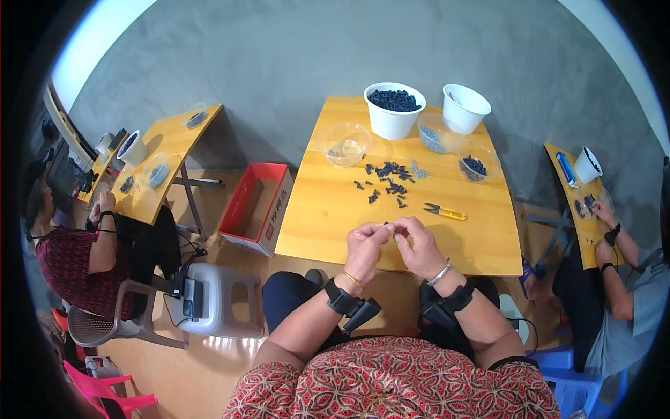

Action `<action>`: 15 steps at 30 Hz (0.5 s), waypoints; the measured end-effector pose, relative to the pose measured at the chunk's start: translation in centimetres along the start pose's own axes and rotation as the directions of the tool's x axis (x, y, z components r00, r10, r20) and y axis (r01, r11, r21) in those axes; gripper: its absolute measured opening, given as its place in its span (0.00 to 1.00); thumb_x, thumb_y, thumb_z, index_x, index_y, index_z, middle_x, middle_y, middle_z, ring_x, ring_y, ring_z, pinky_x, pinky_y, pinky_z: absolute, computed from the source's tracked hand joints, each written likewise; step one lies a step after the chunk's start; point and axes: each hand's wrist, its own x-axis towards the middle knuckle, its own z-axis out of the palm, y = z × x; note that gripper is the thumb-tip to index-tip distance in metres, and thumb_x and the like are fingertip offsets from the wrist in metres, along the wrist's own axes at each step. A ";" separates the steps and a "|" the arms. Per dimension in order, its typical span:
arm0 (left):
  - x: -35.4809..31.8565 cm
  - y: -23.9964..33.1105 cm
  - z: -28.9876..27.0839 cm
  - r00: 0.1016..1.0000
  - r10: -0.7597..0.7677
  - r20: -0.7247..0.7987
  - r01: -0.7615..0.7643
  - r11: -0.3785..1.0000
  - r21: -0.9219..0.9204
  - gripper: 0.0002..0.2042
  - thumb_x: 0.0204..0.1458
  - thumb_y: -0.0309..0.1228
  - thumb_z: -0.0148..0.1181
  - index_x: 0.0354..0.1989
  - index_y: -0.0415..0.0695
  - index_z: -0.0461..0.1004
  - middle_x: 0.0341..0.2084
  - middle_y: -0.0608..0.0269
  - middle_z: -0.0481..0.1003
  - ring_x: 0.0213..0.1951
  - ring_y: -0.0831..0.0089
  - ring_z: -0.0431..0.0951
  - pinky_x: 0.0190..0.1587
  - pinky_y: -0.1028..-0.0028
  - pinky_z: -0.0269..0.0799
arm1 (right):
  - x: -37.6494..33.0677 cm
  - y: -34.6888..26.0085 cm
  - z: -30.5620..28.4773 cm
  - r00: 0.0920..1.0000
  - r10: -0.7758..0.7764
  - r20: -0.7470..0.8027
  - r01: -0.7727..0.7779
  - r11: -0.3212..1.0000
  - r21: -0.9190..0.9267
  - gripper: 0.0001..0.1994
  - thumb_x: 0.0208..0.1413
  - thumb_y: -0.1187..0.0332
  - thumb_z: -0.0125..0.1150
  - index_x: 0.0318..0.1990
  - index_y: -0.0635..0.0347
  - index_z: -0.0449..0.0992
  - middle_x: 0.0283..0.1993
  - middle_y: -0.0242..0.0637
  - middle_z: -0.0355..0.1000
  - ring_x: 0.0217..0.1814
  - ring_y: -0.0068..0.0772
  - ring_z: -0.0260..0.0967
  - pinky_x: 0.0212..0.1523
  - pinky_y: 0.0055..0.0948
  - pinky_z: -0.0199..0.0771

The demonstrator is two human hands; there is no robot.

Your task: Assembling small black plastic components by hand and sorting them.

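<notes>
My left hand (364, 249) and my right hand (417, 248) meet above the near edge of the yellow wooden table (321, 230), fingertips pinched close together. Between them a tiny dark piece (387, 223) just shows; the fingers hide most of it. Whether the right fingers grip the same piece is too small to make out. Farther up lies a loose scatter of small dark plastic pieces (392, 170), with a little group of small grey parts (419, 170) beside it. Yellow-handled thread snips (447, 212) lie to the right, beyond my right hand.
Along the table's far side stand a white bucket (393, 124) full of dark pieces, another white bucket (466, 112), and see-through bowls (344, 144). A red-edged carton (255, 209) and grey stool (222, 300) are at left. People work at side tables (167, 140) left and right.
</notes>
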 end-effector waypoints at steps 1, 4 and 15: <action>-0.2 0.0 0.3 0.999 -0.025 0.034 0.029 0.995 -0.100 0.04 0.48 0.26 0.57 0.23 0.40 0.72 0.19 0.69 0.71 0.22 0.82 0.68 0.29 0.81 0.64 | -0.1 -0.1 0.0 0.998 -0.054 -0.024 0.053 0.997 -0.051 0.09 0.45 0.80 0.52 0.36 0.64 0.66 0.33 0.46 0.67 0.33 0.42 0.68 0.32 0.31 0.69; -0.8 0.6 0.6 0.986 -0.126 0.110 0.142 0.978 -0.156 0.04 0.49 0.28 0.57 0.27 0.41 0.72 0.24 0.67 0.72 0.25 0.81 0.69 0.33 0.78 0.66 | -0.3 0.5 -0.5 0.987 -0.157 -0.028 0.150 0.974 -0.172 0.07 0.47 0.79 0.51 0.35 0.64 0.66 0.31 0.46 0.67 0.32 0.44 0.68 0.30 0.33 0.68; -1.6 1.5 0.7 0.980 0.000 0.198 -0.002 1.000 0.011 0.06 0.49 0.25 0.57 0.34 0.37 0.74 0.27 0.64 0.74 0.28 0.79 0.73 0.33 0.80 0.71 | 0.1 0.2 -3.4 0.997 0.080 -0.014 -0.077 0.987 0.139 0.05 0.52 0.76 0.49 0.35 0.64 0.71 0.26 0.37 0.68 0.27 0.27 0.67 0.30 0.22 0.67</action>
